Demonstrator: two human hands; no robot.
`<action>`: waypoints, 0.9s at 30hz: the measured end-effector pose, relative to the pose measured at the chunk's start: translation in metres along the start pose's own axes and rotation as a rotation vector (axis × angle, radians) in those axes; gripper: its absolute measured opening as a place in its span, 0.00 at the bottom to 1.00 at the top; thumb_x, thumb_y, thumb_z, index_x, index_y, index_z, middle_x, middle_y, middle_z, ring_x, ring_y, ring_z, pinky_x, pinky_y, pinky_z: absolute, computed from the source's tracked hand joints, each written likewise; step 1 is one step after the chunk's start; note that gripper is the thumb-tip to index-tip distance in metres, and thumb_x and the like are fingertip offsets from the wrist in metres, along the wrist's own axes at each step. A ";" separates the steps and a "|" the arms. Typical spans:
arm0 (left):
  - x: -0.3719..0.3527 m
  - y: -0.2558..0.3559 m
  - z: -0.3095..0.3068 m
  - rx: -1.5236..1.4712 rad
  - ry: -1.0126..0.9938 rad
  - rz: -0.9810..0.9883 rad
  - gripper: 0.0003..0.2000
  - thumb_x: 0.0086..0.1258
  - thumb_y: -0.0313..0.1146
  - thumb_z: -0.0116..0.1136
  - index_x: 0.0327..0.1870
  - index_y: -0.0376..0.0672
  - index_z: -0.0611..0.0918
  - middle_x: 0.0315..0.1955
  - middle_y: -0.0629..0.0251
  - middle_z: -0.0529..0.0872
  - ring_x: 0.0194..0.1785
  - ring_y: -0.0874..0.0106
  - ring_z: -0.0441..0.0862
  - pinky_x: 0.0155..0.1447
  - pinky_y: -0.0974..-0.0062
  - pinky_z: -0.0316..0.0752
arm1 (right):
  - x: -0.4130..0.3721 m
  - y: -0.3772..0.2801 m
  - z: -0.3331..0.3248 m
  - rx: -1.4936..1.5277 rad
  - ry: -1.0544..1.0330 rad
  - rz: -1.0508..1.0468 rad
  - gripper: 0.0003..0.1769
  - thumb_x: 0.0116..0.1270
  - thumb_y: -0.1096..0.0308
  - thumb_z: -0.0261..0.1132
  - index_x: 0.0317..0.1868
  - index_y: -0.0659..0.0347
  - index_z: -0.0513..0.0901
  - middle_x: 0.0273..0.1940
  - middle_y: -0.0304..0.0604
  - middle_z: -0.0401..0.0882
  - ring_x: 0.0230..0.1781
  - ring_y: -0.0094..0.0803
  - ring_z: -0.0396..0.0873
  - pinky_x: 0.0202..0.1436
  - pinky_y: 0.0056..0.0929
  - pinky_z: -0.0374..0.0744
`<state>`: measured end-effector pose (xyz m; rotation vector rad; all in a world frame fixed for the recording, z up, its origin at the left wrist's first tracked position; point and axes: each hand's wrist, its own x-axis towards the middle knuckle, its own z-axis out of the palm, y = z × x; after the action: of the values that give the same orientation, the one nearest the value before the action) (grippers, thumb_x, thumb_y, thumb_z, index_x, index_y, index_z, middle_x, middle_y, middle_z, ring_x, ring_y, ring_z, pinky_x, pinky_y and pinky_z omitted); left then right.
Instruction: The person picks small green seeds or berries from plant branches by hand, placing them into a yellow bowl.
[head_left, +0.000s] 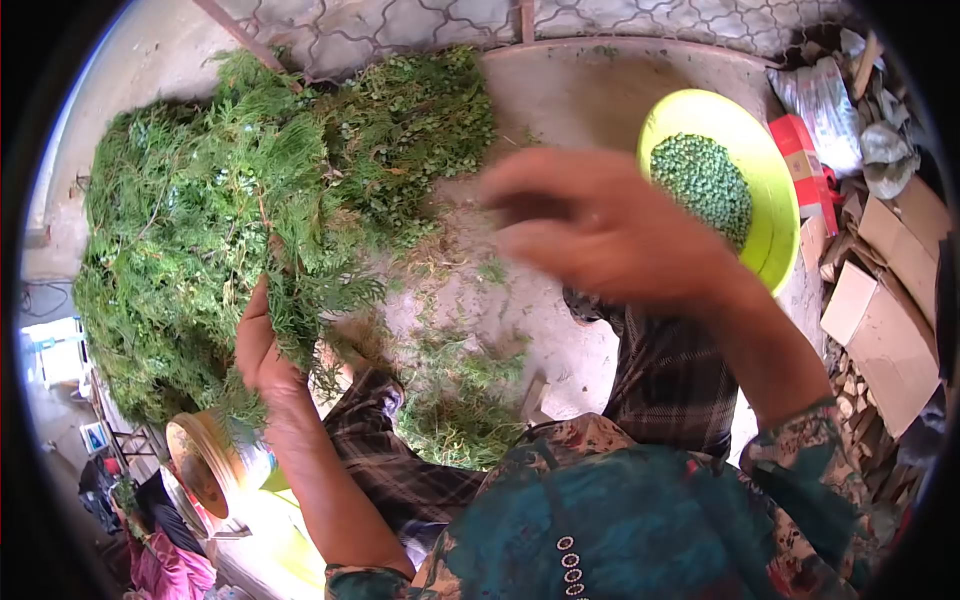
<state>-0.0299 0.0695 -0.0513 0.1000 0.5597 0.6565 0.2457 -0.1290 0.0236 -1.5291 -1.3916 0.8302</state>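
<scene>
My left hand [262, 345] is closed around a leafy green sprig [320, 295] with flat, feathery foliage, at the near edge of a large heap of cut green branches [190, 220]. My right hand [590, 225] is raised over the floor between the heap and a yellow-green basin [775, 225]. Motion smears its fingers, which look bent, and I cannot make out whether anything is in them. Small round green pieces [700, 185], like berries or little cones, lie in the basin. Loose clippings [460, 400] are scattered on the floor between my legs.
Flattened cardboard [885, 340], a red box [800, 165] and plastic bags [820, 105] crowd the right side. A wavy metal grille [420, 25] runs along the back. At lower left stand a bucket [205, 465] and another person in pink clothing [175, 570].
</scene>
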 end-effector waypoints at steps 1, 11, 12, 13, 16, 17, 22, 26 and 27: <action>-0.001 -0.005 0.005 -0.048 -0.043 -0.047 0.15 0.72 0.31 0.43 0.52 0.28 0.74 0.48 0.47 0.79 0.50 0.58 0.78 0.57 0.61 0.74 | 0.014 0.002 0.019 -0.180 -0.051 -0.140 0.20 0.59 0.65 0.64 0.49 0.66 0.74 0.41 0.50 0.78 0.41 0.37 0.79 0.44 0.31 0.77; -0.015 -0.020 0.014 0.260 -0.127 0.103 0.15 0.71 0.25 0.40 0.55 0.30 0.72 0.48 0.49 0.78 0.51 0.61 0.78 0.56 0.65 0.75 | 0.063 0.029 0.121 0.178 -0.062 -0.200 0.18 0.60 0.62 0.64 0.39 0.69 0.73 0.30 0.55 0.75 0.32 0.42 0.78 0.37 0.40 0.73; -0.015 -0.015 0.013 0.170 -0.011 0.103 0.15 0.72 0.27 0.40 0.55 0.30 0.73 0.49 0.49 0.78 0.51 0.61 0.78 0.57 0.64 0.74 | 0.063 0.027 0.122 0.178 -0.068 -0.200 0.18 0.60 0.62 0.64 0.39 0.69 0.73 0.30 0.55 0.75 0.32 0.42 0.78 0.37 0.40 0.73; -0.015 -0.011 0.011 0.079 0.101 0.104 0.15 0.73 0.28 0.40 0.54 0.31 0.73 0.49 0.49 0.78 0.52 0.60 0.78 0.58 0.63 0.73 | 0.062 0.023 0.120 0.147 -0.077 -0.186 0.15 0.61 0.63 0.63 0.38 0.69 0.73 0.28 0.53 0.75 0.28 0.38 0.77 0.34 0.37 0.74; -0.018 -0.006 0.014 0.053 0.057 0.042 0.15 0.74 0.30 0.39 0.53 0.31 0.74 0.49 0.49 0.79 0.52 0.61 0.78 0.60 0.63 0.72 | 0.063 0.010 0.111 0.270 -0.193 -0.032 0.12 0.63 0.65 0.60 0.35 0.67 0.74 0.24 0.49 0.75 0.19 0.30 0.75 0.25 0.31 0.74; -0.018 -0.007 0.017 0.037 0.132 0.032 0.14 0.73 0.29 0.40 0.53 0.31 0.74 0.49 0.50 0.79 0.52 0.61 0.78 0.60 0.64 0.72 | 0.062 0.008 0.108 0.418 -0.291 0.114 0.11 0.63 0.66 0.59 0.35 0.67 0.75 0.22 0.47 0.75 0.15 0.28 0.73 0.20 0.27 0.73; -0.011 0.030 -0.026 -0.102 0.139 0.246 0.15 0.74 0.26 0.34 0.55 0.30 0.72 0.49 0.46 0.78 0.54 0.61 0.77 0.60 0.62 0.73 | 0.055 0.008 0.102 0.821 -0.416 0.308 0.11 0.61 0.67 0.55 0.33 0.68 0.75 0.20 0.43 0.75 0.11 0.24 0.70 0.15 0.23 0.69; -0.039 0.076 -0.025 -0.228 0.062 0.318 0.15 0.73 0.25 0.34 0.54 0.29 0.73 0.49 0.46 0.78 0.54 0.61 0.76 0.57 0.63 0.75 | 0.042 0.011 0.086 0.946 -0.495 0.390 0.13 0.61 0.66 0.52 0.39 0.70 0.73 0.25 0.46 0.76 0.18 0.28 0.76 0.20 0.27 0.76; -0.038 0.069 -0.026 -0.038 0.010 0.323 0.15 0.73 0.25 0.35 0.53 0.30 0.74 0.48 0.47 0.78 0.53 0.61 0.77 0.56 0.64 0.75 | 0.040 0.013 0.085 1.080 -0.485 0.436 0.15 0.61 0.66 0.52 0.42 0.70 0.72 0.29 0.48 0.77 0.24 0.31 0.79 0.26 0.29 0.80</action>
<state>-0.1065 0.0993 -0.0375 0.1536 0.5456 0.9824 0.1795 -0.0751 -0.0177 -0.7669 -0.6324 1.9167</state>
